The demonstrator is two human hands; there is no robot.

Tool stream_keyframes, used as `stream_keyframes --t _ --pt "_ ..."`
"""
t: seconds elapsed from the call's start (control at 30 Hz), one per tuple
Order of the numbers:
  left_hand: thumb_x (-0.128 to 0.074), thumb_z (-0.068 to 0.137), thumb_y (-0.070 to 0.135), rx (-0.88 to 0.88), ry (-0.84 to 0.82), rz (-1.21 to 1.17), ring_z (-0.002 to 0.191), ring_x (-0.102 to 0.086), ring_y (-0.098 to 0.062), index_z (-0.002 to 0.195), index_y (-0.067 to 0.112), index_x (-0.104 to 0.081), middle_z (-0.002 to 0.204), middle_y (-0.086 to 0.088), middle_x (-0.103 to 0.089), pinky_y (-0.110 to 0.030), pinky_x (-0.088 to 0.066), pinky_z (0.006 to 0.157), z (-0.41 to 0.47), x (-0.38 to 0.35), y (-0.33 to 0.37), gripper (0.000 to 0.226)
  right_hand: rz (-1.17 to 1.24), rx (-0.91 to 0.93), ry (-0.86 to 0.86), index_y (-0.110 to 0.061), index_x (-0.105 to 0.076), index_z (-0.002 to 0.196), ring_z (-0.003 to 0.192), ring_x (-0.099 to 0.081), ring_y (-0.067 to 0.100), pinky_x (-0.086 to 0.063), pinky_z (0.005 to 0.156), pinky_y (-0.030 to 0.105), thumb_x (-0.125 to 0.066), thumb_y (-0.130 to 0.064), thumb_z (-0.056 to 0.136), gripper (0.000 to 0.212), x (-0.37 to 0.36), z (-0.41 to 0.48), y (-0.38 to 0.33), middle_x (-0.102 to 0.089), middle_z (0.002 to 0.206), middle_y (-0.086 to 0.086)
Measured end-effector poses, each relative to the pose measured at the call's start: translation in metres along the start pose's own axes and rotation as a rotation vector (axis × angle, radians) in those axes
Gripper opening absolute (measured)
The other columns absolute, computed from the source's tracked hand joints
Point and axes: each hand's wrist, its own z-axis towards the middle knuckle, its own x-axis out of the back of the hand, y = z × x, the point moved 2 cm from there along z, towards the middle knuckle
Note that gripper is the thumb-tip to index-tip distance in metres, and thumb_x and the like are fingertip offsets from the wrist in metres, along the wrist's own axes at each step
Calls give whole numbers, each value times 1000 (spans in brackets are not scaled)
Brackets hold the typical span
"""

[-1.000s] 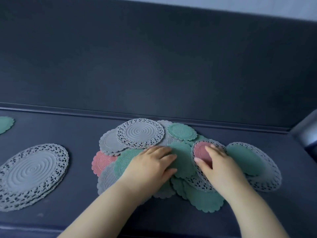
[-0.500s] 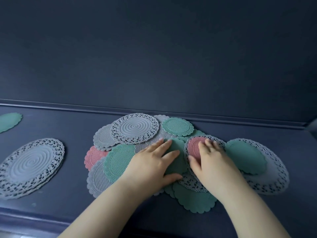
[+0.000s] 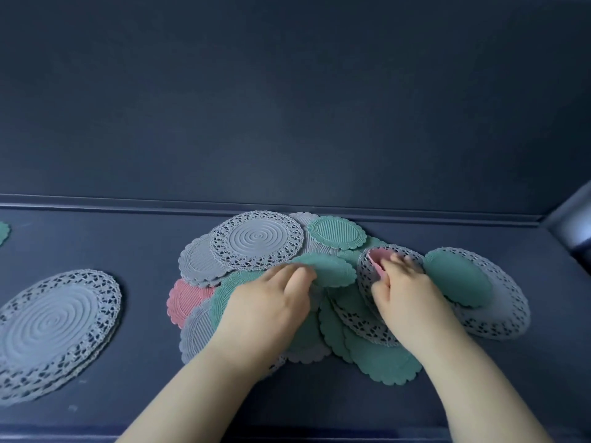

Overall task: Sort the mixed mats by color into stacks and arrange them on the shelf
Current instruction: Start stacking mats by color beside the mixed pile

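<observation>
**Both hands at work in the mixed pile; pink mat partly raised**

The right hand (image 3: pixel 406 292) is placed over the right half of the mixed pile (image 3: pixel 256 241). Its fingers (image 3: pixel 401 262) are curled, and a small pink mat (image 3: pixel 375 262) is pinched between them. The mat's edge is bent up off the grey lace mat (image 3: pixel 363 282) beneath it.

The left hand (image 3: pixel 271 305) is set on the middle of the pile. Its fingers are bent, with the tips at the near edge of a green mat (image 3: pixel 332 270). Whether that mat is gripped or only pushed cannot be told, because the thumb is hidden and the fingertips are blurred.

The pile lies on the shelf (image 3: pixel 128 244), close to the back lip. A stack of grey lace mats (image 3: pixel 54 324) lies well apart to the left and is cut by the frame edge. Only a sliver of a second green mat (image 3: pixel 2 233) is seen at the far left. The lower layers of the pile are hidden by both forearms.

Half a second earlier, the fingers of both hands were laid nearly flat and the pink mat was lying flat. The green mat has since shifted toward the back, and its far edge now overlaps the large lace mat.
</observation>
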Motion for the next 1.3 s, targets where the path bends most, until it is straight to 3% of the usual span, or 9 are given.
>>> stream_keyframes --t 0.1,0.17,0.3,0.43,0.57,0.73,0.87,1.17,1.3 --pt "-47 83 14 67 76 -107 83 -67 -21 92 7 -64 94 -1 -70 -33 -54 57 -1 15 -10 21 217 -81 128 -21 -58 120 55 -46 11 -33 46 17 -38 -14 90 36 6 -4 -9 -54 78 0" --pt "-46 83 13 67 117 -137 89 -68 -21 91 5 -64 97 -3 -71 -30 -52 72 -3 24 -19 21 306 -116 272 -20 -61 114 44 -38 12 -25 42 21 -40 -9 89 34 10 -6 -19 -45 61 -9" --pt "-45 84 14 60 181 -172 105 -61 -13 87 4 -65 102 -3 -70 -20 -43 90 -12 40 -40 22 556 -92 411 -12 -61 107 67 -44 27 -27 56 30 -39 -7 93 26 18 -12 -51 -58 73 4" --pt "-51 82 17 71 223 -178 107 -57 -12 83 4 -65 103 -3 -70 -23 -46 87 -28 57 -69 19 827 -103 354 -24 -60 98 78 -50 3 -39 69 11 -36 -19 97 24 11 -14 -90 -62 90 -4" --pt "-53 80 24 101 236 -139 105 -59 -17 81 3 -64 100 -5 -71 -26 -46 85 -46 83 -103 24 1166 -180 223 -36 -65 88 95 -58 10 -45 93 40 -43 -38 86 22 -12 -12 -133 -68 97 -7" --pt "-56 79 23 170 255 -101 102 -61 -17 76 3 -65 96 -5 -72 -23 -44 84 -73 109 -142 22 1420 -231 136 -30 -70 73 81 -62 10 -48 75 31 -43 -21 97 36 -32 -18 -190 -70 82 -12" --pt "-68 68 9 208 248 -52 99 -65 -22 76 1 -66 94 -7 -72 -23 -43 84 -91 119 -161 12 1434 -196 64 -24 -67 90 96 -63 16 -50 83 34 -44 -24 96 24 -46 -22 -221 -70 99 -4" --pt "-55 81 20 233 198 19 105 -55 -15 90 1 -67 96 -7 -70 -21 -41 90 -108 120 -150 24 1518 -254 -23 -34 -71 72 88 -60 14 -46 90 40 -43 -17 96 41 -56 -19 -210 -69 84 -11" --pt "-54 84 20 197 141 88 103 -60 -21 92 2 -71 98 -7 -70 -29 -44 92 -109 119 -137 26 1558 -271 -52 -24 -66 84 89 -60 17 -47 83 34 -40 -3 92 34 -55 -19 -196 -68 92 -4"
